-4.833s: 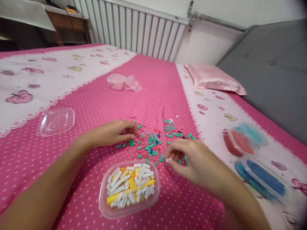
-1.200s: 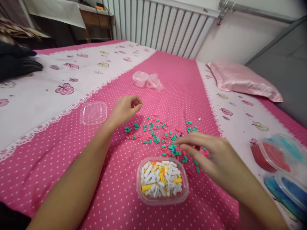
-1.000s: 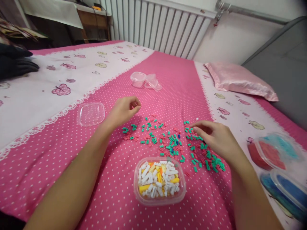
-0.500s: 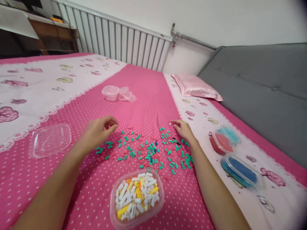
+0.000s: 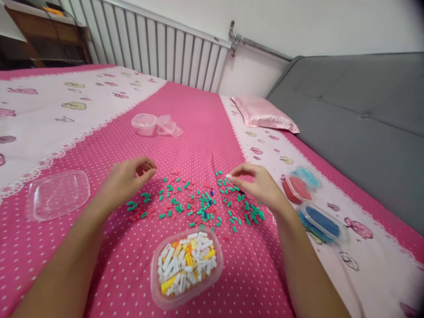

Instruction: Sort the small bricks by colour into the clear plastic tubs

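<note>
My right hand [image 5: 260, 182] pinches a small white plastic block [image 5: 228, 176] between thumb and fingertips, just above the right side of a spread of small green and red building blocks [image 5: 205, 205]. A few dark blue ones lie among them. My left hand [image 5: 132, 179] hovers at the left edge of this spread, thumb and fingertips drawn together; whether anything is between them is too small to make out. Closest to me, a clear plastic tub [image 5: 156, 289] holds white, yellow and a few orange blocks.
On the right sit a tub of red pieces [image 5: 297, 189], a light-blue one [image 5: 306, 176] and a tub of blue pieces [image 5: 321, 223]. A clear lid [image 5: 59, 194] lies left. Clear containers [image 5: 145, 123] stand farther back, near a pink pillow [image 5: 265, 113] on the polka-dot bedspread [image 5: 195, 110].
My right hand, with the white block, has come inward and slightly lower over the right of the spread. My left hand keeps its pinch. The whole view has shifted a little.
</note>
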### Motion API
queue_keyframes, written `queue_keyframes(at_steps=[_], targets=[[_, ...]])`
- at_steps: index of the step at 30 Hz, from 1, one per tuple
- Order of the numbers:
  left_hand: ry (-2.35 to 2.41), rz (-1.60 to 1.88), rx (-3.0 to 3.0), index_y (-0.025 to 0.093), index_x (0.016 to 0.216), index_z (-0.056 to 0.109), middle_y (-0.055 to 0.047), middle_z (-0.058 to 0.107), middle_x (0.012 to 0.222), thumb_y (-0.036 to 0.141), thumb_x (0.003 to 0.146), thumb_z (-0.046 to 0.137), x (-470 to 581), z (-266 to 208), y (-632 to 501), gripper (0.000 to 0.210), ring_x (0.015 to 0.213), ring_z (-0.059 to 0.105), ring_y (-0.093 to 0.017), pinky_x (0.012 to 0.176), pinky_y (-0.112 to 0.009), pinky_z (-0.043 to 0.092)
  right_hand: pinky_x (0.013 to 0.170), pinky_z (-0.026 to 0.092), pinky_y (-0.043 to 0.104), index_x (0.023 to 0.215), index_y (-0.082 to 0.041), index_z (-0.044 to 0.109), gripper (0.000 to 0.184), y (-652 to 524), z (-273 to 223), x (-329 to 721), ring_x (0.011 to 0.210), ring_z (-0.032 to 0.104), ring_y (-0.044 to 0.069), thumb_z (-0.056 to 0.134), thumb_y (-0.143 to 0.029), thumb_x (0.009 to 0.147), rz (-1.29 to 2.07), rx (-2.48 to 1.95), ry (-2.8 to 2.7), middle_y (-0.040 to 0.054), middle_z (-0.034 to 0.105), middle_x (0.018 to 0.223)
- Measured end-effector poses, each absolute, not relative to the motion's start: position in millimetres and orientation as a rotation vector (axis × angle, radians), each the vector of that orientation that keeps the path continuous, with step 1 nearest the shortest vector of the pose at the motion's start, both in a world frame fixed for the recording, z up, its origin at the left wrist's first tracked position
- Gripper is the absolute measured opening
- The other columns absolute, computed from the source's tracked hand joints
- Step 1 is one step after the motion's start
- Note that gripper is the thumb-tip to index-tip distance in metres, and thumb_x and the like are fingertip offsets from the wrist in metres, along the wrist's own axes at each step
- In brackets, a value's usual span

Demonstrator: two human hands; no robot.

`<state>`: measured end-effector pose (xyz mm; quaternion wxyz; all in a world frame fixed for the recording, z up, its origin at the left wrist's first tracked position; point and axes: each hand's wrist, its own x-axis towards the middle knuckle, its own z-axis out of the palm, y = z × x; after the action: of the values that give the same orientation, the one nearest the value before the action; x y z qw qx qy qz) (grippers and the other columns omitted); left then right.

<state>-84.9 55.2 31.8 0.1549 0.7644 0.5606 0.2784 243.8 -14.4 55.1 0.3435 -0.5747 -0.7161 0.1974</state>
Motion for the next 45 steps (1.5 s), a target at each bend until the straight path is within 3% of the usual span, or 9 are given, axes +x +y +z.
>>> queue_keyframes(at_steps=[4,7,13,15,18,21,28,37,45], targets=[[1.609,0.763,2.207,0.022,0.091,0.067,-0.002,0.072,0.079,0.045,0.081,0.054,-83.4,33.0,55.8,0.028,0.07,0.061,-0.022,0.066,-0.03,0.042,0.082,0.044,0.03,0.086,-0.022,0.072,0.012,-68.1,56.8,189.5,0.083,0.064,0.014,0.07,-0.033,0.09,0.689,-1.242,-2.238,-0.0009,0.072,0.082],[1.614,0.758,2.229,0.022,0.091,0.068,-0.001,0.071,0.077,0.046,0.081,0.054,-83.5,31.0,57.5,0.029,0.069,0.061,-0.021,0.066,-0.03,0.041,0.084,0.041,0.03,0.096,-0.022,0.071,0.014,-83.0,49.4,170.1,0.092,0.062,0.016,0.069,-0.036,0.091,0.68,-1.116,-2.581,0.0,0.073,0.091],[1.651,0.705,2.268,0.026,0.094,0.067,0.003,0.071,0.077,0.047,0.083,0.056,-85.9,27.3,62.2,0.026,0.07,0.061,-0.02,0.067,-0.028,0.04,0.09,0.043,0.031,0.111,-0.023,0.069,0.03,-88.3,58.7,175.9,0.099,0.06,0.017,0.052,-0.045,0.1,0.536,-1.173,-2.556,0.0022,0.071,0.102],[1.67,0.683,2.268,0.026,0.094,0.067,0.002,0.07,0.076,0.048,0.083,0.055,-86.6,27.0,63.2,0.027,0.07,0.06,-0.02,0.066,-0.028,0.041,0.098,0.043,0.032,0.12,-0.023,0.066,0.038,-93.4,56.9,169.9,0.113,0.057,0.019,0.049,-0.05,0.1,0.415,-1.108,-2.551,0.0055,0.068,0.118],[1.684,0.67,2.281,0.026,0.094,0.067,0.002,0.07,0.077,0.049,0.082,0.054,-87.1,27.2,63.3,0.029,0.069,0.06,-0.02,0.065,-0.028,0.04,0.117,0.032,0.037,0.14,-0.02,0.053,0.058,-102.8,47.1,156.3,0.138,0.041,0.024,0.047,-0.059,0.097,0.25,-0.882,-2.67,0.0085,0.049,0.151],[1.693,0.674,2.273,0.024,0.094,0.067,0.001,0.07,0.078,0.048,0.082,0.055,-86.9,27.9,62.4,0.029,0.07,0.06,-0.02,0.067,-0.028,0.04,0.123,0.025,0.042,0.148,-0.016,0.041,0.073,-109.4,38.2,150.4,0.147,0.031,0.028,0.044,-0.065,0.095,0.235,-0.78,-2.782,0.0083,0.039,0.159],[1.678,0.62,2.27,0.019,0.097,0.068,-0.004,0.072,0.085,0.046,0.083,0.05,-84.1,33.8,57.7,0.035,0.075,0.061,-0.02,0.07,-0.029,0.042,0.124,0.022,0.052,0.153,-0.004,0.029,0.088,-117.7,33.6,159.6,0.149,0.027,0.035,0.05,-0.065,0.093,0.373,-1.024,-2.793,0.0152,0.028,0.164],[1.672,0.703,2.218,0.018,0.094,0.068,-0.005,0.072,0.084,0.044,0.081,0.051,-83.8,35.4,50.6,0.033,0.075,0.063,-0.021,0.07,-0.031,0.044,0.117,0.031,0.063,0.158,-0.018,0.026,0.097,-116.5,41.2,168.8,0.148,0.028,0.042,0.076,-0.049,0.081,0.509,-1.18,-2.786,0.0159,0.023,0.165],[1.637,0.751,2.207,0.017,0.093,0.068,-0.006,0.071,0.084,0.038,0.083,0.052,-84.5,32.3,49.3,0.028,0.075,0.063,-0.02,0.069,-0.03,0.044,0.117,0.037,0.043,0.141,-0.03,0.051,0.055,-104.2,56.9,187.2,0.145,0.038,0.026,0.067,-0.045,0.091,0.906,-1.134,-2.702,0.0036,0.043,0.158]])
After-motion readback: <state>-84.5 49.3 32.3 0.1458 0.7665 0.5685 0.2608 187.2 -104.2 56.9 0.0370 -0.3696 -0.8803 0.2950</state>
